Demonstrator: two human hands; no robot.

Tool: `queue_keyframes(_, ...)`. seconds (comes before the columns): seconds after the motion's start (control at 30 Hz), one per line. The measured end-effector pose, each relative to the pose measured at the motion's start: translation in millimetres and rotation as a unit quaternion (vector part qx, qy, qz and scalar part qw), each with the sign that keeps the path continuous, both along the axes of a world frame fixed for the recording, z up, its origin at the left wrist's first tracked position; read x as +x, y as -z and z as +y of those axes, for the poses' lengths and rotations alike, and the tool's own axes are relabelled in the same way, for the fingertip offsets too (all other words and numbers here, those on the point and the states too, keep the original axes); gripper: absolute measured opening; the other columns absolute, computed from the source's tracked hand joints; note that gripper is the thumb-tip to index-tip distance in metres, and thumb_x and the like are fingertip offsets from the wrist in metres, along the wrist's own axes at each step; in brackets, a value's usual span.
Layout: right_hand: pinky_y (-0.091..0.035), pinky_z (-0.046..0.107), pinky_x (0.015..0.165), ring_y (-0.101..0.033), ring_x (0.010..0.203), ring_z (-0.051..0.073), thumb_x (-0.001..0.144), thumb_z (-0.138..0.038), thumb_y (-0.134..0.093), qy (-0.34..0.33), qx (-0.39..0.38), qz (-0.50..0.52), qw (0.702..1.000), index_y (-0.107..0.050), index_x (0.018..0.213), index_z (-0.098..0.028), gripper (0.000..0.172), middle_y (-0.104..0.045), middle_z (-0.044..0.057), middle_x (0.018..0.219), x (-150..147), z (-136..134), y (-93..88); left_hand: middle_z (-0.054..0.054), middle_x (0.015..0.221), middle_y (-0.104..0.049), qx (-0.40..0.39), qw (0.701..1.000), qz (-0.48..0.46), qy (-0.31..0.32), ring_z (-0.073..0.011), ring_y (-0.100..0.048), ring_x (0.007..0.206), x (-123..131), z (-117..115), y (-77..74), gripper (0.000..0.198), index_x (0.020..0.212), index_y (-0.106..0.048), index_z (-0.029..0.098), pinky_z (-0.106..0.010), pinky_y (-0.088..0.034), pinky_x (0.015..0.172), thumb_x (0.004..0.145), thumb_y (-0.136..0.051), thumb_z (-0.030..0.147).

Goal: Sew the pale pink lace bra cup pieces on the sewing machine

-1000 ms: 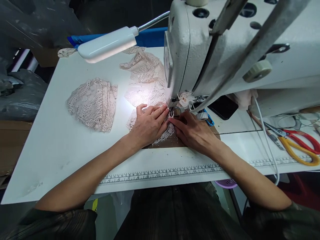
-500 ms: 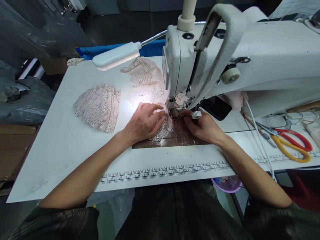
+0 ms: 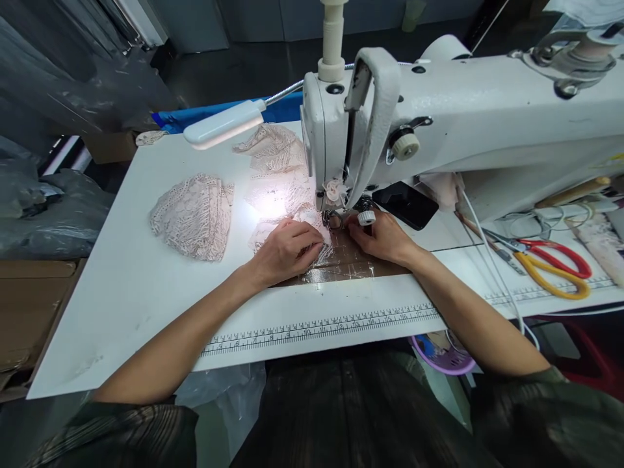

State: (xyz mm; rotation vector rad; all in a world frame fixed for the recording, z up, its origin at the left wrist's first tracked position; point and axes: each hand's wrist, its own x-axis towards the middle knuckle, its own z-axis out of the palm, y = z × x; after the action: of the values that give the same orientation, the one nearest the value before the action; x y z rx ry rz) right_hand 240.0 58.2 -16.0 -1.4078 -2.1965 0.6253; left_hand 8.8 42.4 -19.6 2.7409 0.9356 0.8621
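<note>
L hand [image 3: 288, 252] pinching lace [image 3: 314, 218], which is lying under & just beyond it, by needle end of sewing machine [image 3: 439, 117]; long axis unclear. R hand [image 3: 386, 239] curling farther R, grip hidden, can't tell.

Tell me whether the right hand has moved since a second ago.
Yes: judged against the sewing machine, the right hand has shifted rightward; its fingertips have come away from the lace beside the needle.

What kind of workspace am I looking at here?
Probably a garment-sewing workshop: a large sewing machine stands on a table marked with a ruler scale, with lace pieces and scissors lying on it.
</note>
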Motion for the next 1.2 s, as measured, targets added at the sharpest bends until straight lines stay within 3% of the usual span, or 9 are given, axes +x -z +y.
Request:
queue_keyframes(0.2,-0.039,0.027,0.062,-0.054,0.065,0.014,0.090,-0.026,-0.046,-0.063,0.018,0.019,0.998,-0.070,0.103,-0.015,0.029,-0.065,0.005,0.081,3,-5,0.5,-0.005,0.092,-0.072,0.011,1.000,-0.010,-0.023,-0.0147,-0.066,0.084,2,-2,-2.1,0.014,0.088,-0.067,0.017,-0.035,-0.052,0.077,0.093,-0.054,0.020)
queue_keyframes(0.3,-0.036,0.026,0.059,-0.055,0.066,0.014,0.093,-0.031,-0.046,-0.090,0.048,-0.041,0.994,-0.069,0.119,-0.022,0.035,-0.066,0.006,0.093,1,-9,3.8,-0.004,0.095,-0.072,0.025,1.000,0.013,0.002,-0.0143,-0.066,0.086,3,-1,0.8,0.013,0.090,-0.067,0.017,-0.035,-0.050,0.079,0.093,-0.055,0.018)
queue_keyframes(0.47,-0.036,0.028,0.060,-0.060,0.073,0.018,0.096,-0.035,-0.044,-0.086,0.079,-0.145,0.983,-0.064,0.128,-0.031,0.038,-0.065,0.009,0.104,-1,-14,6.6,-0.005,0.094,-0.073,0.044,0.998,0.040,0.019,-0.0145,-0.066,0.085,4,0,4.1,0.014,0.092,-0.067,0.018,-0.035,-0.049,0.080,0.094,-0.054,0.015)
queue_keyframes(0.63,-0.036,0.030,0.059,-0.061,0.074,0.019,0.097,-0.035,-0.042,-0.091,0.084,-0.158,0.980,-0.062,0.130,-0.031,0.039,-0.065,0.010,0.106,-1,-13,7.8,-0.005,0.095,-0.072,0.048,0.996,0.070,0.019,-0.0147,-0.065,0.084,4,-1,3.0,0.015,0.091,-0.066,0.018,-0.037,-0.050,0.085,0.094,-0.051,0.015)
queue_keyframes(0.8,-0.036,0.029,0.059,-0.061,0.076,0.018,0.097,-0.033,-0.042,-0.094,0.086,-0.157,0.979,-0.062,0.131,-0.031,0.040,-0.064,0.010,0.108,-1,-14,7.7,-0.007,0.100,-0.071,0.057,0.990,0.107,0.068,-0.0174,-0.066,0.091,-2,-1,0.8,0.015,0.097,-0.067,0.017,-0.041,-0.050,0.095,0.091,-0.054,0.023)
queue_keyframes(0.97,-0.037,0.028,0.061,-0.058,0.072,0.017,0.096,-0.032,-0.043,-0.094,0.071,-0.150,0.982,-0.062,0.131,-0.033,0.039,-0.063,0.008,0.101,2,-13,7.4,-0.009,0.101,-0.070,0.101,0.983,0.128,0.087,-0.0197,-0.067,0.095,-5,-4,-1.7,0.021,0.104,-0.066,0.013,-0.049,-0.044,0.107,0.091,-0.053,0.024)
queue_keyframes(1.2,-0.039,0.025,0.066,-0.058,0.086,0.015,0.091,-0.023,-0.051,-0.146,0.079,-0.114,0.980,-0.063,0.127,-0.036,0.041,-0.058,0.007,0.117,5,-12,7.1,-0.008,0.095,-0.070,0.100,0.983,0.145,0.056,-0.0187,-0.065,0.083,-1,-10,-5.1,0.020,0.092,-0.068,0.016,-0.047,-0.048,0.098,0.090,-0.052,0.026)
